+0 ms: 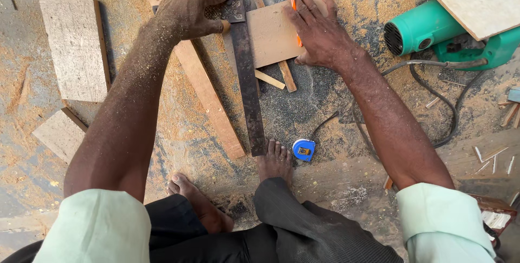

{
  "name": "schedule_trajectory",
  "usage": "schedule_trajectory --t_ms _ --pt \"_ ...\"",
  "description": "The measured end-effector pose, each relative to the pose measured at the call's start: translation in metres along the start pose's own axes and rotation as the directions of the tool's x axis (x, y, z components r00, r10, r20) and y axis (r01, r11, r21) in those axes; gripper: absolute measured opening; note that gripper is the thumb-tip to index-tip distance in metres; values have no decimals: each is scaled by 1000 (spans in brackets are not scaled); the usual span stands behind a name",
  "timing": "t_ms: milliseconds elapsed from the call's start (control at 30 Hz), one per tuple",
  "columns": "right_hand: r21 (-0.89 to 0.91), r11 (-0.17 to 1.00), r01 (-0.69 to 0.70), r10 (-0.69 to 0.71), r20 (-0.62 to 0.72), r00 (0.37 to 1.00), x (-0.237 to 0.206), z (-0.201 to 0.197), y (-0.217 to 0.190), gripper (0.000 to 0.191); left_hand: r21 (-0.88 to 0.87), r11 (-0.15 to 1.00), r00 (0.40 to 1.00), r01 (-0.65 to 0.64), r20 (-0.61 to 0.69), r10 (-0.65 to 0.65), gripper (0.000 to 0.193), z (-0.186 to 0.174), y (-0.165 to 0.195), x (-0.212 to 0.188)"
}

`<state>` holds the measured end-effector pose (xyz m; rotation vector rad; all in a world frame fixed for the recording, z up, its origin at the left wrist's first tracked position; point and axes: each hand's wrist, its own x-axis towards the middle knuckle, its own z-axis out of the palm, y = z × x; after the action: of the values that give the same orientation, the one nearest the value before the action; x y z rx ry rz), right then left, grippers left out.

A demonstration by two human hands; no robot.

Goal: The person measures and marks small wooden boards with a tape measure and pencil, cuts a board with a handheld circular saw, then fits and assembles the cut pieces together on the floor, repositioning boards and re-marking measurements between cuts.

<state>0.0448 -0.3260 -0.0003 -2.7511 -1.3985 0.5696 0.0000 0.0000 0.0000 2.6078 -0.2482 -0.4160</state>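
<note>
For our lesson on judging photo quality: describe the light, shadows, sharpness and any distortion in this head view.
Head view: bright, even daylight; soft shadows beside the square and under the left hand. No glare. Right hand, board and tape measure are sharp. Sleeves at the bottom edge loom large, slightly stretched by the wide lens.

A carpentry workshop: sawdust-strewn floor (336,106), wood offcuts (76,46), green power tool (428,27).

Dull, dark metal square (246,73) – worn and matt – lies on a smooth, pale wood panel (271,33). Rough grey boards (73,46) sit in gritty sawdust (179,127). Glossy green plastic saw (428,27); shiny blue plastic tape (304,149); orange pencil (293,3).
</note>
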Motion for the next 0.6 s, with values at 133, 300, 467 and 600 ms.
schedule_trajectory --t_ms 133,300,467,600 --pt "-57 998 26 -30 -74 997 -30 -78 60 136 -98 994 995 -39 -92 30 71 -49 88 41" --pt "-137 989 62 -73 -82 994 117 -203 193 136 -96 990 977 -101 -199 80 69 -169 80 255" --pt "-169 985 19 -33 -81 996 202 -182 -2 137 39 998 983 -58 -171 63 93 -192 -84 102" --pt "-201 979 26 -47 -101 994 247 -190 -12 137 34 999 949 -30 -314 39 101 -204 -127 91"
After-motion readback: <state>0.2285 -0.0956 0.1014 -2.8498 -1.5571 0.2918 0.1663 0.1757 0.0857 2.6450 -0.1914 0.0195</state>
